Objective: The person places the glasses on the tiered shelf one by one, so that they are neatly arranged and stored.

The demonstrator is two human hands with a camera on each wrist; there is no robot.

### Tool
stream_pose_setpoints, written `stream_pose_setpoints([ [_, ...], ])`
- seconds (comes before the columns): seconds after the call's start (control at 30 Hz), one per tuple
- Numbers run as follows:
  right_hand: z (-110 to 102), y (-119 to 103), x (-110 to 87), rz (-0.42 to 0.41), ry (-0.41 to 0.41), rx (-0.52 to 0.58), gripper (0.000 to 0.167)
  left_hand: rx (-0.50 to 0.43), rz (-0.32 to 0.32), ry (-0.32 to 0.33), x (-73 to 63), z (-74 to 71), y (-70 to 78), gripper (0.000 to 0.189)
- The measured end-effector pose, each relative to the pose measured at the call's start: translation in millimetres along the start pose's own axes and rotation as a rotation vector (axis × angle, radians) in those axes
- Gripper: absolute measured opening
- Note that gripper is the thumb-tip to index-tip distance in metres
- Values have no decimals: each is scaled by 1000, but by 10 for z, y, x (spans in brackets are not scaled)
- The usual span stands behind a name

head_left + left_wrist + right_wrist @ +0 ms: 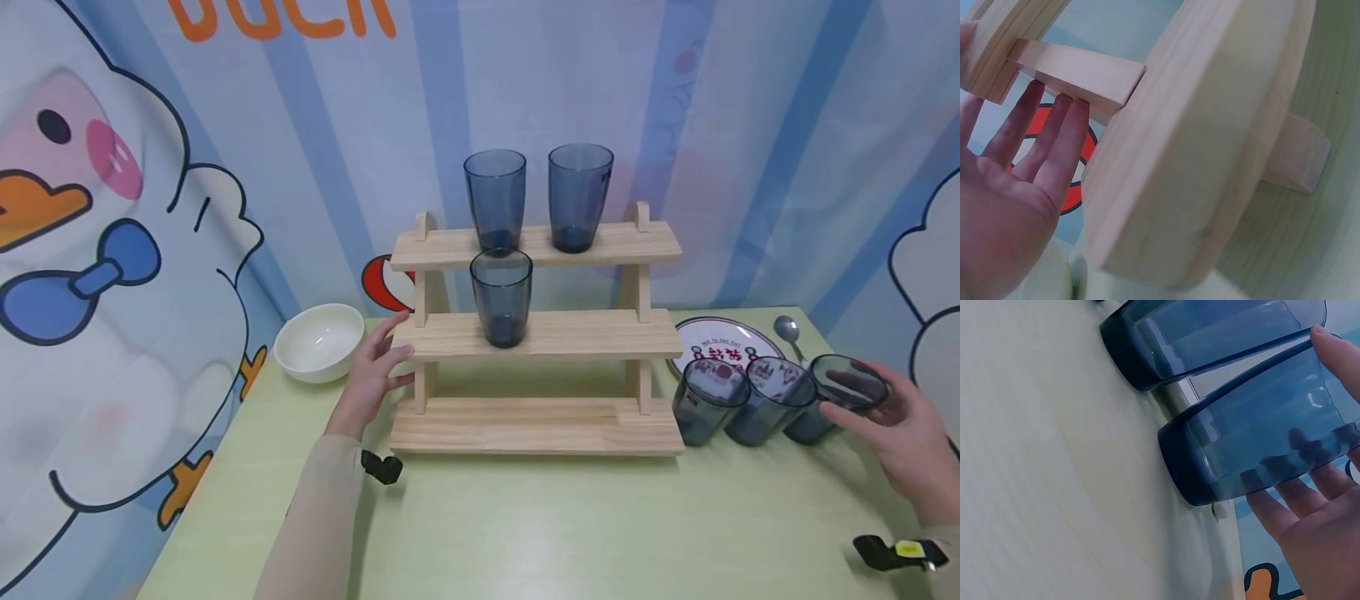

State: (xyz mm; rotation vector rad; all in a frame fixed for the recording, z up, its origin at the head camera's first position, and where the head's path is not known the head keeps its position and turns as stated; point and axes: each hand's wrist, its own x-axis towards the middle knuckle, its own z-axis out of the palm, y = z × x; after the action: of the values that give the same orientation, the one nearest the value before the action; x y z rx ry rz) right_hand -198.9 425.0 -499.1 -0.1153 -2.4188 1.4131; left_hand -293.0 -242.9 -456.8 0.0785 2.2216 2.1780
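Note:
My right hand [900,425] grips the rightmost tinted drinking glass [849,382], thumb on one side near the rim and fingers on the other. In the right wrist view this glass [1254,425] has its base at the tabletop; whether it touches is unclear. Beside it stand two matching glasses [768,408] [701,417]. My left hand [367,375] touches the left side of a three-tier wooden rack [536,425]. In the left wrist view, extended fingers [1047,150] meet its upright post. One glass [502,304] stands on the middle tier, two [497,200] [577,200] on top.
A white bowl [318,342] sits left of the rack. Behind the right-hand glasses lie a printed plate [723,329] and a metal spoon [789,332]. A blue cartoon-patterned cloth [337,167] hangs behind the pale green table [562,533].

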Motion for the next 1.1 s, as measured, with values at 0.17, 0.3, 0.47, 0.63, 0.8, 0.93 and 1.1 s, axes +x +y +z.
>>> stream_pose_setpoints([
  [0.17,-18,-42,-52,14,41,-15,82,2,3,4,3,12,13,63],
  [0.3,-22,-74,-96,18,90,-31,80,0,-1,3,6,14,18,62],
  [0.47,-37,-157,-155,21,160,-73,76,0,-4,-1,6,13,3,63],
  [0.63,-92,-281,-169,-47,199,-22,74,5,-5,1,-2,13,7,59],
  [0.8,-148,-344,-169,-128,248,9,71,3,-8,1,1,12,8,59],
  [0.93,-203,-456,-181,-111,280,-75,67,2,-10,1,0,18,18,59],
  [1.1,-263,-696,-170,-66,265,-155,64,-1,-9,-2,-3,18,14,59],
])
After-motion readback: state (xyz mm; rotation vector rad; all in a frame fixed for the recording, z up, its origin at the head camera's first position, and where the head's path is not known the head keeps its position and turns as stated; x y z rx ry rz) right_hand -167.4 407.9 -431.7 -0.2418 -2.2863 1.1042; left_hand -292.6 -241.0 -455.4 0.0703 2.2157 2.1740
